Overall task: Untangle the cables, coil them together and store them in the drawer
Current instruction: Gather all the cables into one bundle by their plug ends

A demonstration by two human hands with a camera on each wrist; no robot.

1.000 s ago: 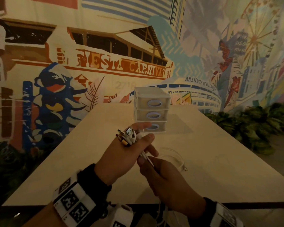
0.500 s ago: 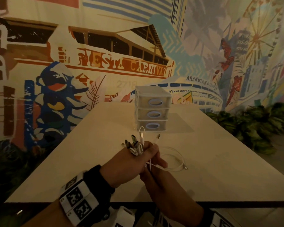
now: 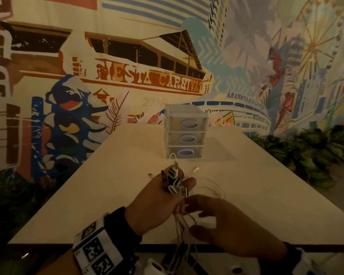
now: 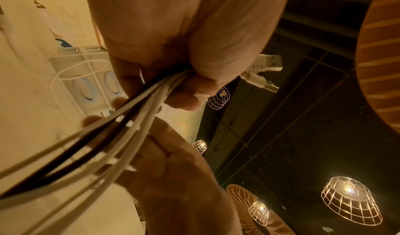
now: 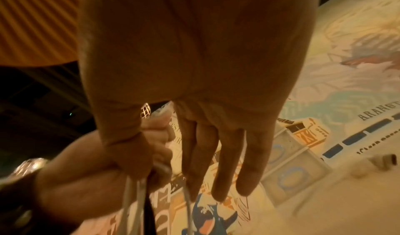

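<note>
**Cable ends gathered over tabletop**

Painted mural wall behind a pale tabletop (image 3: 127, 195). Left hand (image 3: 155, 203) grips thin white and black cables (image 4: 138, 112) near their plugs above the near edge; right hand (image 3: 232, 231), fingers extended, touches the limp, light strands. Clear three-drawer plastic organiser (image 3: 186, 138) stands centrally.

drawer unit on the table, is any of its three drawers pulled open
No, all three drawers of the drawer unit sit flush and closed in the head view, while the left hand grips the cable bundle in front of it.
</note>
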